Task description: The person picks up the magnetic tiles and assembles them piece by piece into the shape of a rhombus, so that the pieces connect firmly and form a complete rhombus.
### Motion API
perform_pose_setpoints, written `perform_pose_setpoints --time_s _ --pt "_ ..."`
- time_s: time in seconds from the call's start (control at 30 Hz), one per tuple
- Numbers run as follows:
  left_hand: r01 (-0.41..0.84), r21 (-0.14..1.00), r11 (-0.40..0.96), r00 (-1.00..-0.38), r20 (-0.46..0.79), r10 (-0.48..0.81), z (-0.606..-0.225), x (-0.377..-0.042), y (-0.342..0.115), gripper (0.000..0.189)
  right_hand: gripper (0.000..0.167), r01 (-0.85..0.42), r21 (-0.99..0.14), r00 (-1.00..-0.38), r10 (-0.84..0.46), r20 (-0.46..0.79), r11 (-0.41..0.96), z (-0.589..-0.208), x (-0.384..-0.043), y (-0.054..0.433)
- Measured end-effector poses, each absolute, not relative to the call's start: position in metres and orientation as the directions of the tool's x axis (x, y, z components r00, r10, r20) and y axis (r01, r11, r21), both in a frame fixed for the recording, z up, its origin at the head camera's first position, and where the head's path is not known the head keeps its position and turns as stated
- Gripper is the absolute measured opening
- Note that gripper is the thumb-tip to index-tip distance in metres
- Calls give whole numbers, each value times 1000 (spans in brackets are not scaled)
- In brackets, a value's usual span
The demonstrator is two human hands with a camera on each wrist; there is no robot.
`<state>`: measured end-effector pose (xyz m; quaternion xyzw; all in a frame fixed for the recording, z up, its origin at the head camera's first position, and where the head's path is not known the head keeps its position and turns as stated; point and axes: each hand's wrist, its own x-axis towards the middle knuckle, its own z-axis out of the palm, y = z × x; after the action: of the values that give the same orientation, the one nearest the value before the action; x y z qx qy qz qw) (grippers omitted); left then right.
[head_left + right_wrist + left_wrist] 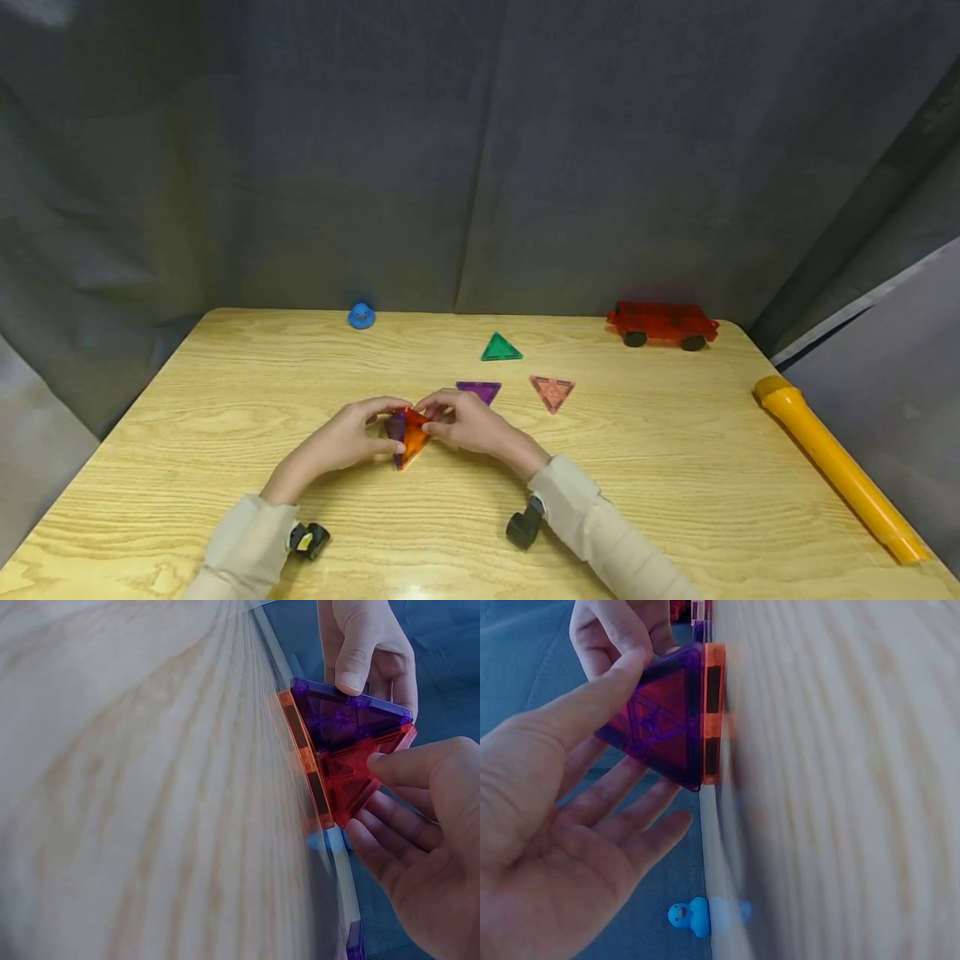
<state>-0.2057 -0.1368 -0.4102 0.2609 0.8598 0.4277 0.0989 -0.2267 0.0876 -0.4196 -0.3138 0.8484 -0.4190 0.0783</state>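
Note:
My left hand pinches an upright purple triangular magnetic tile between thumb and fingers. Thumb on one face, my right hand grips a red triangular magnetic tile. Both tiles lean together along a side, their lower edges at an orange tile that lies flat on the table. In the right wrist view, the orange tile shows edge-on, with dark magnet strips along its rim. Just beyond my right fingers lies another purple triangular tile, partly covered by that hand.
Farther back on the wooden table lie a green triangular tile and a pink one. A blue toy duck sits at the back left. A red wheeled toy base stands back right; a yellow tube lies along the right edge.

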Motion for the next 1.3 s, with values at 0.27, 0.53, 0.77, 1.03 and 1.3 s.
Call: perform_pose_setpoints --time_s 0.27,0.53,0.77,1.03,1.3 --pt "372 784 496 -842 60 537 -411 -208 -139 51 26 -448 -777 -791 -601 114 442 -417 -224 90" --pt "349 778 522 -863 50 502 -409 -208 -140 52 28 -455 -775 -803 -578 144 439 -417 -221 102" --pt "311 797 518 -885 45 463 -409 -207 -141 54 30 -453 -767 -812 -566 145 454 -417 -217 115" --pt "286 785 549 -909 41 415 -412 -210 -142 54 35 -467 -701 -835 -530 149 539 -415 -217 134" --pt "271 764 585 -925 40 377 -411 -212 -145 54 42 -399 -701 -878 -468 106 591 -416 -220 155"
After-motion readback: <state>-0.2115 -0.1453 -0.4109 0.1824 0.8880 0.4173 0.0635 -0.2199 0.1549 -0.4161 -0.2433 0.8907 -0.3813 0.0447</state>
